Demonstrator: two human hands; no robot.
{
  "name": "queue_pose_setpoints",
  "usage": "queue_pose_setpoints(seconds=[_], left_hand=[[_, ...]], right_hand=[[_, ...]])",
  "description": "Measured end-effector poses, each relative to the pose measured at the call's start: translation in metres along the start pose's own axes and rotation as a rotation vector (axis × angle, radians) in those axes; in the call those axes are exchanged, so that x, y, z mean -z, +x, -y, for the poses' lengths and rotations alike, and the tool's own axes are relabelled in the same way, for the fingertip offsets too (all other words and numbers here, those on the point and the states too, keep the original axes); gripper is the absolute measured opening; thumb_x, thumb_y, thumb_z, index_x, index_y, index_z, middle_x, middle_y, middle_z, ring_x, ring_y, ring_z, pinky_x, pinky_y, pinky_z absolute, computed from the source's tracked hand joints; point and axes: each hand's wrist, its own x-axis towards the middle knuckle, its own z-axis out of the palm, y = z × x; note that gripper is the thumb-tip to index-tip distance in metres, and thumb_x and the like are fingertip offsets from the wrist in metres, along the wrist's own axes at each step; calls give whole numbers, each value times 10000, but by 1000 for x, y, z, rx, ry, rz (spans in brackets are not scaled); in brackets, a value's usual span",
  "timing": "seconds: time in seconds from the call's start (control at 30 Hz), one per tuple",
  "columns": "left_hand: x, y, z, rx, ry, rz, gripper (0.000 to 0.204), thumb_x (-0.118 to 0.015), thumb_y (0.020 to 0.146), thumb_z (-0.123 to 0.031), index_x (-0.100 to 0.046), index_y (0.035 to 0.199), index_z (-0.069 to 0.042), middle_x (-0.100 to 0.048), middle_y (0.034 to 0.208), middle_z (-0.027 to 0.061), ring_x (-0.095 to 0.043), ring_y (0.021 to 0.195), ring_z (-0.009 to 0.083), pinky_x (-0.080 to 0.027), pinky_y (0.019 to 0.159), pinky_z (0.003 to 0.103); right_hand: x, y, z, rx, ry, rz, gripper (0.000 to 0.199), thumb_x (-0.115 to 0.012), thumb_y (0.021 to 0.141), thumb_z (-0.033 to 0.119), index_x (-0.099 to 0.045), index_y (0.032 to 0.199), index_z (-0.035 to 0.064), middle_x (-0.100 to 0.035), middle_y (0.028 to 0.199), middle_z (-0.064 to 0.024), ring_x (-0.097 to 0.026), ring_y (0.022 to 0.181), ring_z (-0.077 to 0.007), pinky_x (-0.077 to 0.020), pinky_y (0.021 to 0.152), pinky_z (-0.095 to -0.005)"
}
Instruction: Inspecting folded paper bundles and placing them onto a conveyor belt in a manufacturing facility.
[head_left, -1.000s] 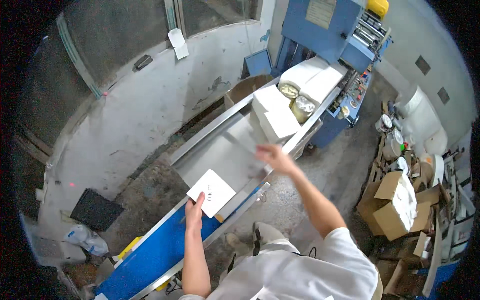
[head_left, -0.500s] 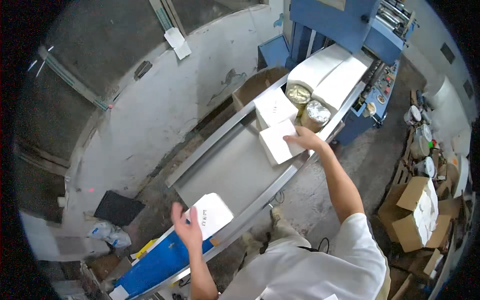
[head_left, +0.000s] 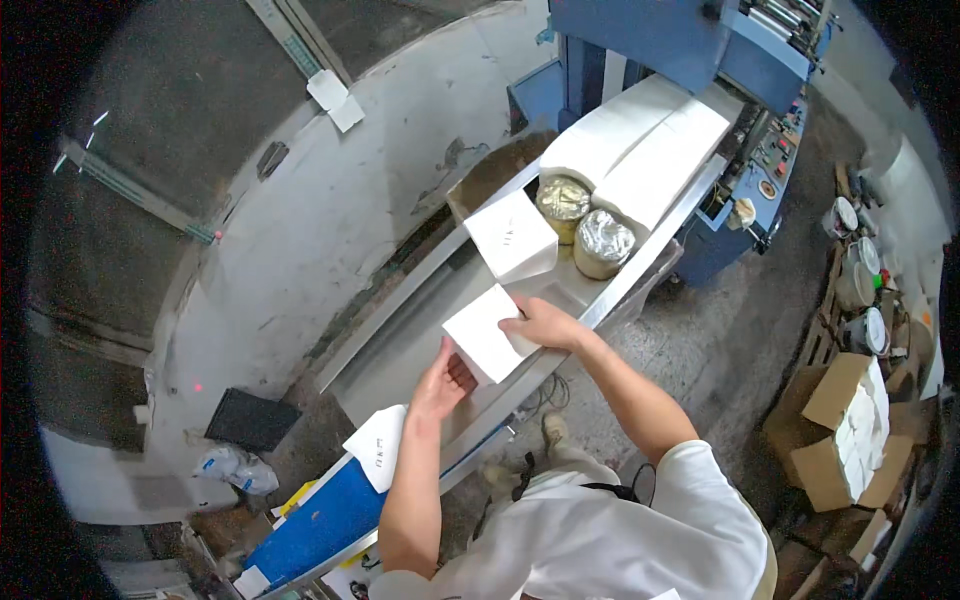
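A white paper block (head_left: 486,334), shaped like a thick square stack, is between my hands over the metal trough (head_left: 410,345). My right hand (head_left: 545,324) grips its right side, thumb on top. My left hand (head_left: 440,388) is at its left lower side, thumb against the edge and fingers curled by its underside. Beyond it, a second white block (head_left: 512,236) with a small dark print sits in the trough, left of two foil-topped cylinders (head_left: 605,243). A third white block (head_left: 377,447) with dark print rests at the start of the blue belt (head_left: 315,530), beside my left forearm.
A blue machine (head_left: 640,40) stands at the trough's far end, where long white paper strips (head_left: 660,160) lie. To the right, an opened carton (head_left: 840,430) holds white material, with white buckets (head_left: 868,330) behind. A black flat panel (head_left: 252,420) lies left on the floor.
My right hand has brought its block left and nearer, away from the second block. My left hand has left the printed block on the belt and come to the carried block.
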Motion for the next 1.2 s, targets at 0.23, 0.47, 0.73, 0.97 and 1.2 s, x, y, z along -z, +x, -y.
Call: queue_pose_setpoints(seconds=[0.23,0.47,0.73,0.97,1.2], left_hand=[[-7,-2,-5,-255,360,-117,400,-714,852,-361,-609,1023,-15,-629,883,42,-597,777,131,-469,670,280],[-39,1,5,-375,385,-150,503,-722,849,-347,-564,1140,31,-636,1000,87,-606,889,163,-481,781,303],[-42,17,11,-412,293,-93,592,-678,876,-399,-528,1253,32,-609,1169,116,-595,1017,192,-462,874,323],[-1,-6,13,-330,-294,133,575,-485,952,-462,-440,1362,-62,-545,1290,113,-555,1141,267,-448,959,414],[4,-36,25,-566,-281,307,490,-436,980,-344,-439,1357,-31,-534,1310,135,-532,1193,280,-450,986,443]], right_hand=[[-1,8,-24,-92,-163,-244,454,-659,819,332,-607,1088,-30,-660,965,-230,-655,915,-328,-495,799,-395],[19,6,-21,-173,507,-37,536,-430,1002,407,-508,1289,-39,-631,1104,-75,-593,954,-139,-475,818,-272],[-24,0,9,-16,227,-6,745,-386,966,548,-391,1378,-73,-371,1437,-262,-316,1368,-340,-230,1132,-364],[-15,-37,85,188,-67,15,530,-577,913,364,-537,1273,-24,-412,1402,-271,-461,1251,-340,-398,1007,-407],[-5,-36,59,-185,785,14,853,-681,875,319,-173,1499,37,-373,1442,-189,-405,1304,-238,-408,1021,-366]])
